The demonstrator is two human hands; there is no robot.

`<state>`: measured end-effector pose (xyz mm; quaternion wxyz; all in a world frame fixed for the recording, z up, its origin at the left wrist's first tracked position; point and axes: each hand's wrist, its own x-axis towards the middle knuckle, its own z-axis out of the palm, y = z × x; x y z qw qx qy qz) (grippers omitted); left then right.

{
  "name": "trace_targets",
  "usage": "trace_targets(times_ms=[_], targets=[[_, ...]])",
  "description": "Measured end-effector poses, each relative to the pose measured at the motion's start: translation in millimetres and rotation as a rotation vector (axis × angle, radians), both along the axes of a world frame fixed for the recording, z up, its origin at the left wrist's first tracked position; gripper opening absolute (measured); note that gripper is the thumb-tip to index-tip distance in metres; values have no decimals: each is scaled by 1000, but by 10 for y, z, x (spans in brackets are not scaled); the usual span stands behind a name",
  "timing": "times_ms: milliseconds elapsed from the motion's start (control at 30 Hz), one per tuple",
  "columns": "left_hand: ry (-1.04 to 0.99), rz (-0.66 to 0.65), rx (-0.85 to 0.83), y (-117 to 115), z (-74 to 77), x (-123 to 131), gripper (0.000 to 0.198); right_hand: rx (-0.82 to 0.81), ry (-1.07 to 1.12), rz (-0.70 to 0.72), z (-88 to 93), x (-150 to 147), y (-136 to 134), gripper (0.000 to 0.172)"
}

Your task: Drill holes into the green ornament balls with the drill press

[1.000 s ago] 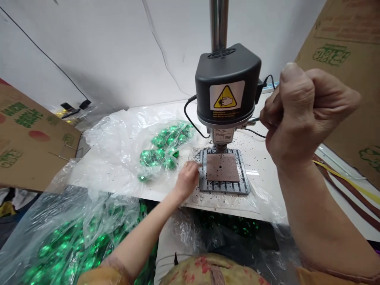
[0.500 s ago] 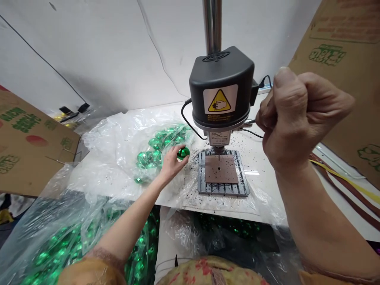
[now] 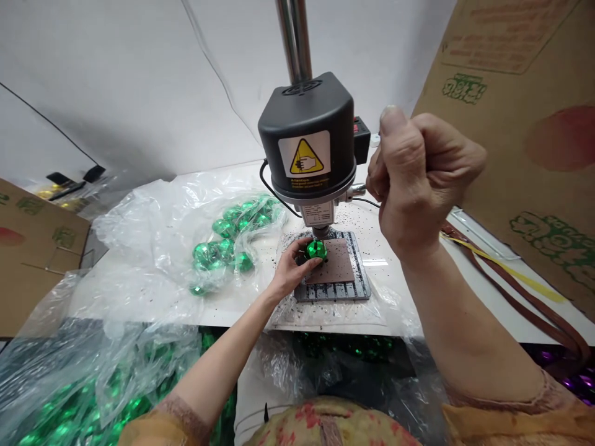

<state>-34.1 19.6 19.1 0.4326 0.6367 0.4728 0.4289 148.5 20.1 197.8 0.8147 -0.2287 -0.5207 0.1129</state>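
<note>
My left hand holds a shiny green faceted ball on the brown plate of a small bench drill, right under the drill bit. The drill's black head carries a yellow warning sticker. My right hand is a closed fist around the drill's feed lever, raised at the right of the head. A pile of green balls lies in clear plastic to the left of the drill.
Cardboard boxes stand at the left and right. A clear bag of green balls sits low at the left. Dark shavings litter the white tabletop. A brown strap lies at the right.
My left hand picked a green ball from the pile and carried it right onto the drill plate under the bit. My right fist stayed on the lever.
</note>
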Motion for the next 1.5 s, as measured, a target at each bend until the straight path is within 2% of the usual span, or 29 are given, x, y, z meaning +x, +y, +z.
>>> trace_targets(times_ms=[333, 433, 567, 800, 967, 1067, 1233, 1367, 1500], targets=[[45, 3, 90, -23, -46, 120, 55, -34, -37, -30, 43, 3, -64, 47], [41, 2, 82, -44, -75, 138, 55, -27, -44, -24, 64, 22, 12, 47], [35, 15, 103, -50, -82, 138, 53, -13, -47, 53, 120, 61, 203, 50], [165, 2, 213, -78, -34, 188, 50, -84, -52, 27, 162, 79, 303, 54], [96, 29, 139, -134, -93, 294, 52, -26, -40, 100, 155, 81, 261, 49], [90, 44, 117, -159, -111, 312, 52, 4, -34, 98, 110, 64, 149, 44], [71, 28, 104, -154, -136, 292, 51, 28, -3, -16, -98, -1, -81, 49], [58, 26, 110, -142, -162, 288, 52, 82, -12, -33, -251, -23, -136, 50], [70, 38, 129, -146, -155, 295, 51, 67, -30, -70, -313, -6, -146, 52]])
